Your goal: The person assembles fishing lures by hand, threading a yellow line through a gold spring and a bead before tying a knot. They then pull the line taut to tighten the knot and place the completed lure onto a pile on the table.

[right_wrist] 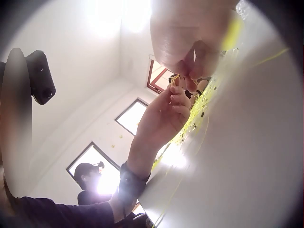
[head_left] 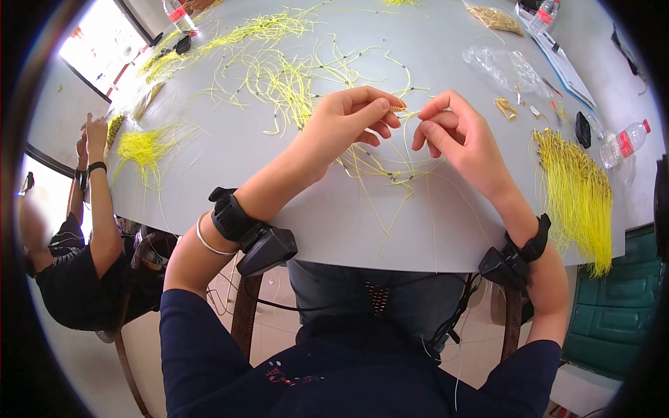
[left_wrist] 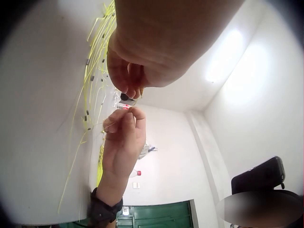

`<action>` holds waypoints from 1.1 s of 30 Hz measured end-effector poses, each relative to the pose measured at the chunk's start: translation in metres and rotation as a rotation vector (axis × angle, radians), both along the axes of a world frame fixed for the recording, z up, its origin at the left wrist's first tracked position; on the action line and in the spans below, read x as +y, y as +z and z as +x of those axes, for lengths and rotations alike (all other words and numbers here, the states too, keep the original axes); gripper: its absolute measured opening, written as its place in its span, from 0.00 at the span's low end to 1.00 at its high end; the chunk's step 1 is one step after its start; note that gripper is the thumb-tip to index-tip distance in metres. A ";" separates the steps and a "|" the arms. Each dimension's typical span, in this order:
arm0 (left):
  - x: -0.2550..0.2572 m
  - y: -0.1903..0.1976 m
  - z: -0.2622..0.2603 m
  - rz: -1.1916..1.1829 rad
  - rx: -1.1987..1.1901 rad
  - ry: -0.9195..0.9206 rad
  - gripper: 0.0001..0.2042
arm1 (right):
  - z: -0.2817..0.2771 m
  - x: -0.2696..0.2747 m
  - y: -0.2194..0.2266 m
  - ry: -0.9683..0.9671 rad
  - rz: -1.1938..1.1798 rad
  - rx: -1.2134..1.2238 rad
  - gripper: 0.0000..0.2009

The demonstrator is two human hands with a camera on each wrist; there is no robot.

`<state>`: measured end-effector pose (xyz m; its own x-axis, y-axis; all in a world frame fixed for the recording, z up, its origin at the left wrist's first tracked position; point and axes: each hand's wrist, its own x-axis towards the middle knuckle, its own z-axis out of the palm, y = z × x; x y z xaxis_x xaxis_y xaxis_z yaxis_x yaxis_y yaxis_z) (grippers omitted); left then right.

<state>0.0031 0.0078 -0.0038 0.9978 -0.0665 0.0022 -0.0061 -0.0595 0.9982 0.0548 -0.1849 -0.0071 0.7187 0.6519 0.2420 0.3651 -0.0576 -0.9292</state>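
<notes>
Between thumb and forefinger my left hand [head_left: 345, 125] pinches a small gold coil, like a spring [head_left: 398, 109]. My right hand [head_left: 463, 139] is just to the right of it, thumb and forefinger together on a thin yellow strand [head_left: 411, 114] that runs toward the coil. In the left wrist view a fine strand trails from the right fingertips [left_wrist: 128, 111]. The right wrist view shows a yellow end at the gold piece [right_wrist: 175, 80] in the left fingers. Loose yellow strands [head_left: 289, 87] with small dark beads lie on the table [head_left: 334, 237] beyond and below the hands.
Bundled yellow strands with gold ends [head_left: 575, 202] hang over the right edge; another yellow pile [head_left: 145, 155] lies left. At right are a plastic bottle [head_left: 625, 144], black object [head_left: 582, 130], gold pieces [head_left: 506, 109], clear bag [head_left: 505, 70] and clipboard [head_left: 564, 66]. Another person [head_left: 77, 265] sits left.
</notes>
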 end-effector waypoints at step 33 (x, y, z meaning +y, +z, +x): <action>-0.003 -0.006 0.002 0.206 -0.197 -0.045 0.10 | -0.007 0.003 -0.002 0.081 0.099 0.135 0.05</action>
